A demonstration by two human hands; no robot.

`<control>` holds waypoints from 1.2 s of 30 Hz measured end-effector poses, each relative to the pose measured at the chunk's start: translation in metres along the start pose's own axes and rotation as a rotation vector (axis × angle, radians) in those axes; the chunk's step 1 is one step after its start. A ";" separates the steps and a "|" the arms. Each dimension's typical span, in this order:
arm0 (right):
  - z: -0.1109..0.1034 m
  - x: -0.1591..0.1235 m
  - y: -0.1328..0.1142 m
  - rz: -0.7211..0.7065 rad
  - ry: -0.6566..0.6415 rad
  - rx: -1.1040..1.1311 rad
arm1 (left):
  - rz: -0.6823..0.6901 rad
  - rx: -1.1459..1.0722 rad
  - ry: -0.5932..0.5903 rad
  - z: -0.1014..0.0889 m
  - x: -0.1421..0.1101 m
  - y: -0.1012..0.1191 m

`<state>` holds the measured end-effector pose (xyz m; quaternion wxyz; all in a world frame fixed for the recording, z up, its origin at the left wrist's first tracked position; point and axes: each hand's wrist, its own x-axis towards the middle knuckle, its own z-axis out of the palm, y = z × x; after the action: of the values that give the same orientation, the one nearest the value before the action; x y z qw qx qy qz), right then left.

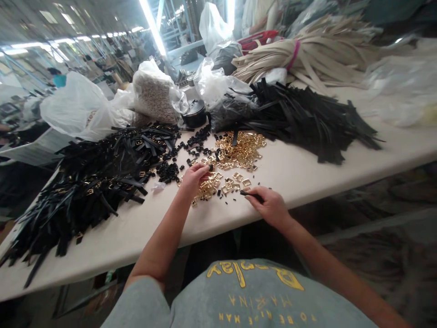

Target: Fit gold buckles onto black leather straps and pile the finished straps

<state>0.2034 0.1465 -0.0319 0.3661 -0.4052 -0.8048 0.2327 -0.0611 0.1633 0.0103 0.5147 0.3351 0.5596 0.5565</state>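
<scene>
Above the gold buckles (209, 186), my left hand (194, 176) pinches a small black piece (210, 167) that looks like a strap loop. My right hand (271, 204) is closed round a short black strap (251, 196), one end sticking out to the left, near the table's front edge. Between the hands lie loose square gold buckles (235, 182) and several tiny black bits (226, 200). A larger heap of gold buckles (241, 148) sits just beyond, and black loops (168, 172) are piled left of my left hand.
Black straps with buckles (78, 191) cover the table's left side. Plain black straps (307, 114) lie at the right, with a beige strap bundle (307, 57) behind. Plastic bags (153, 89) and a round black container (194, 113) stand at the back. A person (261, 16) is beyond.
</scene>
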 end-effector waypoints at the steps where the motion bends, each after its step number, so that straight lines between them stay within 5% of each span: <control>1: 0.001 0.002 -0.005 -0.005 0.015 0.033 | -0.050 -0.101 -0.008 0.003 -0.015 -0.006; 5: 0.007 0.010 -0.029 -0.116 0.073 0.089 | -0.184 -0.262 -0.030 0.018 -0.063 -0.026; 10: 0.013 0.017 -0.049 -0.257 0.103 0.091 | -0.194 -0.349 -0.091 0.029 -0.087 -0.033; 28: 0.017 0.005 -0.044 -0.254 0.033 0.113 | -0.326 -0.557 -0.073 0.031 -0.097 -0.037; 36: 0.010 0.000 -0.041 -0.366 -0.009 -0.111 | -0.409 -0.583 -0.071 0.032 -0.096 -0.041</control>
<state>0.1761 0.1230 -0.0105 0.3760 -0.2705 -0.8782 0.1193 0.0008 0.0744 -0.0051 0.7085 0.0744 0.4145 0.5663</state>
